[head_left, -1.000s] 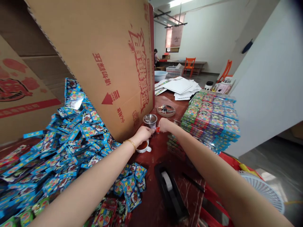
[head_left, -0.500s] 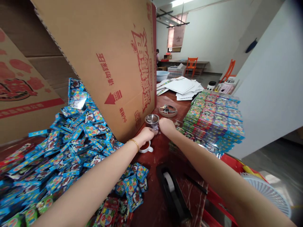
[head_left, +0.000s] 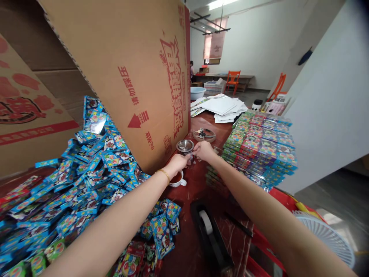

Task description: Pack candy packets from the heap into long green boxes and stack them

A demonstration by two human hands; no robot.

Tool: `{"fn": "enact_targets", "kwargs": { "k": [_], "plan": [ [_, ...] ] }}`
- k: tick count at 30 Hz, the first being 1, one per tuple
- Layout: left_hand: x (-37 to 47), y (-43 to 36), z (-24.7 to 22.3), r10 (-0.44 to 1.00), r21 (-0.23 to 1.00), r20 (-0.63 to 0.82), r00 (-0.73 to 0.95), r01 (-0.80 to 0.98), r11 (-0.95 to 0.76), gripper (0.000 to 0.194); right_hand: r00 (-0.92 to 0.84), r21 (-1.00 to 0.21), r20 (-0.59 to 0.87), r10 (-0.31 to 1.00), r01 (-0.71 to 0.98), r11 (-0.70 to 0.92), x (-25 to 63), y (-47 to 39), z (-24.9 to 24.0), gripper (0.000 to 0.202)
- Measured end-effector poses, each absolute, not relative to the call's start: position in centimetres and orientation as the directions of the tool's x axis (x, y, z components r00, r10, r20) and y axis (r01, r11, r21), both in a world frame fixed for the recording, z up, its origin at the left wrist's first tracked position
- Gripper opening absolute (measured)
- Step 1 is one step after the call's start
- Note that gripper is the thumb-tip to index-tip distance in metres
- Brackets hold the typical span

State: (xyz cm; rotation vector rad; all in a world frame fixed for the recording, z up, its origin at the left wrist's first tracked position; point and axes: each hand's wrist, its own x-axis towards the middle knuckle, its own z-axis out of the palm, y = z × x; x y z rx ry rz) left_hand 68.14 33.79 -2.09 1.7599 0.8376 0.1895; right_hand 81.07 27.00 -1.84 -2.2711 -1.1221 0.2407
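My left hand (head_left: 178, 164) and my right hand (head_left: 204, 151) meet near the middle, fingers pinched close together. Between the fingertips is a small, shiny bit, perhaps see-through, too small to name. Just behind them stands a round steel container (head_left: 185, 145). A white cup (head_left: 182, 182) with reddish-brown liquid sits below my left hand, partly hidden by it. Small pale scraps (head_left: 195, 160) lie on the dark red tabletop (head_left: 191, 188) under my right hand. Beyond it is a round dish (head_left: 205, 134) with keys or similar small items.
A tall cardboard box (head_left: 138, 84) leans over a heap of blue packets (head_left: 86, 173) at left. Stacked, wrapped packs (head_left: 259, 146) stand at right, white cards (head_left: 221, 104) behind. A black tape dispenser (head_left: 210, 238) is in front, with a light-blue basket (head_left: 325, 238) lower right.
My right hand has turned and its fingers have come into view, extended toward the left fingertips. The pale scraps under the hands show more clearly. My left hand has hardly moved.
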Motion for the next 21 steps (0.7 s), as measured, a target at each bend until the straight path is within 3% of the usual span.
{"fn": "enact_targets", "kwargs": {
  "k": [8, 13, 17, 21],
  "plan": [
    [68.7, 34.0, -2.3, 0.627, 0.885, -0.3, 0.719, 0.455, -0.097, 0.028, 0.655, -0.654, 0.006, 0.756, 0.574, -0.492, 81.5, 26.7, -1.6, 0.017],
    [68.6, 33.8, -2.1, 0.627, 0.894, -0.302, 0.718, 0.442, -0.075, 0.026, 0.715, -0.638, 0.083, 0.695, 0.573, -0.513, 80.3, 27.0, -2.3, 0.037],
    [68.7, 33.6, -1.8, 0.637, 0.888, -0.294, 0.713, 0.45, -0.094, 0.027, 0.704, -0.57, 0.158, 0.692, 0.637, -0.518, 79.0, 26.5, -1.5, 0.014],
    [68.7, 32.9, -1.5, 0.612, 0.878, -0.273, 0.742, 0.452, -0.157, 0.028, 0.687, -0.482, 0.142, 0.712, 0.676, -0.557, 77.4, 25.9, -0.8, 0.016]
  ]
}}
